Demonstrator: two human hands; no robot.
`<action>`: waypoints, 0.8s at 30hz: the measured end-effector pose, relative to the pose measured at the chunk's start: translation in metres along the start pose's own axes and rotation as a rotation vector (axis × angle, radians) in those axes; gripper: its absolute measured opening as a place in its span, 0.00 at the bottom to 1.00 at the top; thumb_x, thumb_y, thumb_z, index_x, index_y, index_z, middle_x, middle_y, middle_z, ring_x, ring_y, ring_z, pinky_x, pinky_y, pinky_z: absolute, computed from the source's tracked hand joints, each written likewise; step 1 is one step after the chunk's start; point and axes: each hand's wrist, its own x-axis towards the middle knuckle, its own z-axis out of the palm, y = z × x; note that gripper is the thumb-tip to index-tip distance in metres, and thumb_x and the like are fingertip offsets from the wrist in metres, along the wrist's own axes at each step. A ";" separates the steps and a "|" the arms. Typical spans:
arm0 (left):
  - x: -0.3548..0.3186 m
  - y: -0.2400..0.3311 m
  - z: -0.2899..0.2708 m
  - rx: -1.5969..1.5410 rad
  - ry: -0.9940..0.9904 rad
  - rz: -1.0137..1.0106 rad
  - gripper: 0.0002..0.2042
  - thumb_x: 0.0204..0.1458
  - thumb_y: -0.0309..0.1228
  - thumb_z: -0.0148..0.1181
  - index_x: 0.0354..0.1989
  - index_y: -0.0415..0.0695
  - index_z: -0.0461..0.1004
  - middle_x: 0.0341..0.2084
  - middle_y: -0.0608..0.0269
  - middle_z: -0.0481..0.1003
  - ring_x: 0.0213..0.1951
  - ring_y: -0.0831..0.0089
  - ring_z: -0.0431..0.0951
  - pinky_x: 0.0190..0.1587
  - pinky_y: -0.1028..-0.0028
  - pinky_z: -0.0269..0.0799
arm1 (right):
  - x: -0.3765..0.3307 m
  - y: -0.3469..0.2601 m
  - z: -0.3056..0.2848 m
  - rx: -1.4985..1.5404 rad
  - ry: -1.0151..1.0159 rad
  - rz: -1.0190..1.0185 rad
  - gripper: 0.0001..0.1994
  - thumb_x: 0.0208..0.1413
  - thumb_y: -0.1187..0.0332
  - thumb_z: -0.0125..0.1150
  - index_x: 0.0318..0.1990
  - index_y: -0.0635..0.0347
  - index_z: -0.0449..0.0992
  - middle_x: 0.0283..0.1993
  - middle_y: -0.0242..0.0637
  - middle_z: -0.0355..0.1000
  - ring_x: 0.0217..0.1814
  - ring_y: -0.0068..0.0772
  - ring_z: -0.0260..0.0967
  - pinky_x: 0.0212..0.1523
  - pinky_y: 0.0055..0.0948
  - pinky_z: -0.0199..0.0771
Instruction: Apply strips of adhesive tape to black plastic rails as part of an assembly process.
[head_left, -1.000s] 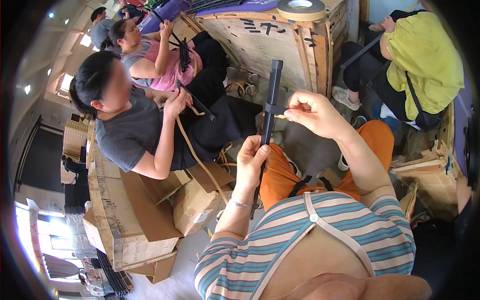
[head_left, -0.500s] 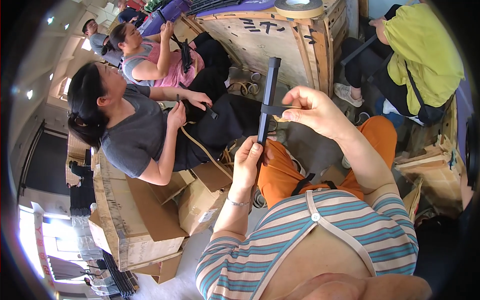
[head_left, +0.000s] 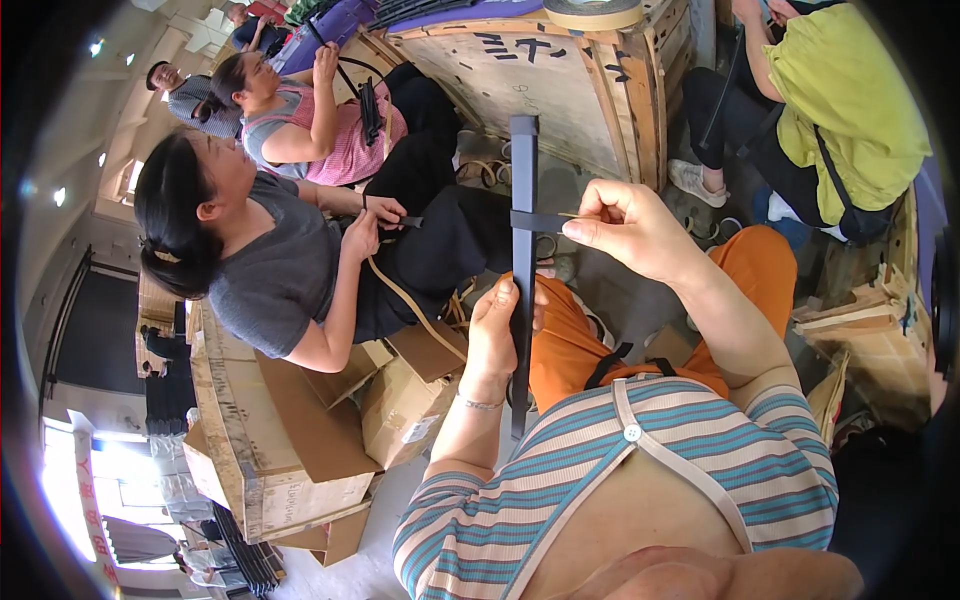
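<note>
My left hand (head_left: 494, 328) is closed around the lower half of a long, flat black bar (head_left: 524, 165). The bar stands nearly upright in front of me, with a squared cap at its top end. A black strip (head_left: 541, 222) crosses the bar above my left hand and stretches out to the right. My right hand (head_left: 632, 232) pinches the free end of this strip between thumb and forefinger, where a thin tan edge shows. Whether the strip is stuck to the bar or only looped round it, I cannot tell.
To the left, a person in a grey shirt (head_left: 265, 260) handles dark strips beside open cardboard boxes (head_left: 405, 400). Ahead stands a wooden crate (head_left: 510, 85) with a tape roll (head_left: 595, 14) on top. A person in yellow-green (head_left: 850, 110) sits at the right.
The bar has turned its broad face toward me and its top has shifted slightly left. My right hand has drawn the strip straighter to the right, still pinching it.
</note>
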 end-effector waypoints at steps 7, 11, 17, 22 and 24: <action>0.005 0.000 0.010 -0.036 -0.078 0.165 0.19 0.53 0.42 0.54 0.43 0.37 0.65 0.16 0.64 0.66 0.13 0.82 0.62 0.14 0.84 0.56 | -0.004 0.001 0.008 0.081 -0.010 -0.040 0.13 0.50 0.72 0.61 0.19 0.60 0.63 0.21 0.28 0.67 0.22 0.11 0.61 0.19 0.15 0.60; 0.003 0.001 0.007 -0.174 -0.204 0.067 0.20 0.53 0.42 0.53 0.45 0.37 0.65 0.15 0.62 0.66 0.10 0.82 0.59 0.11 0.84 0.53 | -0.009 -0.005 0.011 0.214 -0.016 0.019 0.14 0.49 0.75 0.60 0.19 0.58 0.61 0.25 0.29 0.66 0.22 0.10 0.58 0.21 0.13 0.56; 0.002 -0.001 0.004 -0.261 -0.257 0.041 0.21 0.54 0.43 0.52 0.46 0.38 0.64 0.14 0.60 0.66 0.08 0.81 0.57 0.10 0.83 0.51 | -0.005 0.003 0.014 0.140 0.006 0.041 0.14 0.49 0.76 0.60 0.20 0.56 0.60 0.25 0.28 0.65 0.23 0.08 0.55 0.21 0.11 0.54; 0.001 -0.003 0.003 -0.277 -0.244 0.035 0.20 0.54 0.43 0.52 0.46 0.39 0.64 0.14 0.60 0.66 0.08 0.80 0.57 0.10 0.83 0.52 | -0.003 0.002 0.023 0.031 0.088 -0.086 0.07 0.49 0.74 0.60 0.27 0.60 0.66 0.24 0.27 0.65 0.24 0.10 0.58 0.23 0.15 0.58; 0.000 -0.002 0.009 -0.237 -0.187 0.050 0.19 0.54 0.44 0.52 0.41 0.38 0.64 0.13 0.60 0.65 0.08 0.80 0.56 0.09 0.82 0.51 | -0.003 0.000 0.025 -0.106 0.138 -0.187 0.05 0.49 0.74 0.60 0.30 0.63 0.69 0.23 0.28 0.67 0.24 0.12 0.59 0.24 0.16 0.60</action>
